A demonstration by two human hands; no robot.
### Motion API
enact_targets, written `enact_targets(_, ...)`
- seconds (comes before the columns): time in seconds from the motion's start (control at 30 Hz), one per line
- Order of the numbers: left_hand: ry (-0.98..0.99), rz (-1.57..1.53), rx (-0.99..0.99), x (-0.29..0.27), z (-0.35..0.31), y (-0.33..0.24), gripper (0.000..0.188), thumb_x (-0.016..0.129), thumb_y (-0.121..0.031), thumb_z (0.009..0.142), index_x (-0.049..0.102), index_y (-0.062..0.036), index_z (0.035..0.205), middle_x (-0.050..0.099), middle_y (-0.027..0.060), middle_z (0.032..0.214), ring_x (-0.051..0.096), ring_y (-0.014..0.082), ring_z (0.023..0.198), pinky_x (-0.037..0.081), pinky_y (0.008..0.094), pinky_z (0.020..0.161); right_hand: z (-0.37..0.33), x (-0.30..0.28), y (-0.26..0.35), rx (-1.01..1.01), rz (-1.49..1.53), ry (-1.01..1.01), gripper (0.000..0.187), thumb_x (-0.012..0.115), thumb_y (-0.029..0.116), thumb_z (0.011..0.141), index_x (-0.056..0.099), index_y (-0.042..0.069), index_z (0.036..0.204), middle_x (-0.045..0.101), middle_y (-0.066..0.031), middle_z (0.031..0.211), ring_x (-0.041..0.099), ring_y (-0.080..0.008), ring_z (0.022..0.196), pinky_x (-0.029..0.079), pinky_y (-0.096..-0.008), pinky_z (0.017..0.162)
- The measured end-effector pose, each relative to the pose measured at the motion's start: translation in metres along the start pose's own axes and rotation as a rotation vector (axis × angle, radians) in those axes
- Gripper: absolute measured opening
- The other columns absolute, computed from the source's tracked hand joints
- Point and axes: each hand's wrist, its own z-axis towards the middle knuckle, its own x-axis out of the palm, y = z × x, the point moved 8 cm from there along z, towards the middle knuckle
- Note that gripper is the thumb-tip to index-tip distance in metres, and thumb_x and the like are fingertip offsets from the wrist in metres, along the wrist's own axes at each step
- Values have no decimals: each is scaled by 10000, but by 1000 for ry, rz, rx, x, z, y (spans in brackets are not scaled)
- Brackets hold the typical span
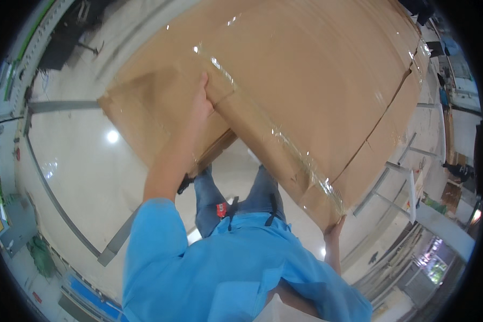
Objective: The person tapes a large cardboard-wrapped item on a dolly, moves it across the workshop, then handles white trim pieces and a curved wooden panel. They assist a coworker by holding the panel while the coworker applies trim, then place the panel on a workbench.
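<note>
A large flat cardboard box (316, 70), sealed along its edges with shiny clear tape, slants across the upper middle of the head view. My left hand (203, 102) grips its near left edge, thumb lying on top and the other fingers hidden by the cardboard. At the box's lowest corner, my right hand (335, 229) holds from beside and below, with part of its fingers out of sight. Under the box and to the left lies a second brown cardboard piece (145, 102), partly covered by the first and by my left forearm.
Grey metal frame bars (64, 206) stand on the pale floor to my left. More metal framing (394, 172) stands on the right, beside a grey beam (445, 228). A grey cabinet (17, 225) and a green bundle (39, 255) are at the far left.
</note>
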Motion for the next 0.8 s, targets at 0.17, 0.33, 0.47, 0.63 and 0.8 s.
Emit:
enact_targets(0.17, -102, -1, -43, -63, 61, -66, 380, 667, -318, 956, 611, -84, 1251, 624, 82, 1300, 573, 291, 1209, 480, 532, 1035, 14, 55, -67, 246, 65, -119, 904, 306, 767, 937, 304, 94, 1539, 373, -136, 1557, 406, -313, 1402, 331, -429, 1166)
enact_targets(0.33, -204, 90, 98, -135, 112, -143, 393, 723, -328, 913, 643, -103, 1225, 658, 64, 1242, 595, 283, 1164, 491, 529, 1005, 60, 139, -184, 419, 185, -95, 903, 286, 770, 936, 321, 89, 1528, 398, -144, 1539, 443, -322, 1376, 404, -449, 1117)
enact_targets(0.47, -269, 116, 79, -190, 146, -155, 435, 762, -309, 882, 632, -115, 1249, 644, 60, 1259, 578, 270, 1177, 477, 513, 1016, 74, 188, -237, 403, 156, -62, 806, 289, 710, 970, 382, 103, 1492, 469, -123, 1488, 517, -320, 1309, 466, -471, 1057)
enact_targets(0.63, -351, 217, 205, -268, 179, -212, 520, 802, -328, 843, 612, -117, 1280, 633, 67, 1280, 570, 281, 1196, 474, 511, 1028, 59, 258, -288, 402, 87, 119, 618, 364, 567, 998, 483, 124, 1411, 550, -72, 1412, 582, -304, 1234, 522, -467, 992)
enact_targets(0.8, -424, 289, 216, -368, 216, -302, 586, 803, -354, 841, 569, -108, 1318, 635, 78, 1266, 575, 269, 1191, 490, 449, 1039, 33, 330, -384, 535, 64, -15, 552, 392, 522, 973, 514, 156, 1368, 573, -64, 1375, 600, -294, 1205, 536, -457, 957)
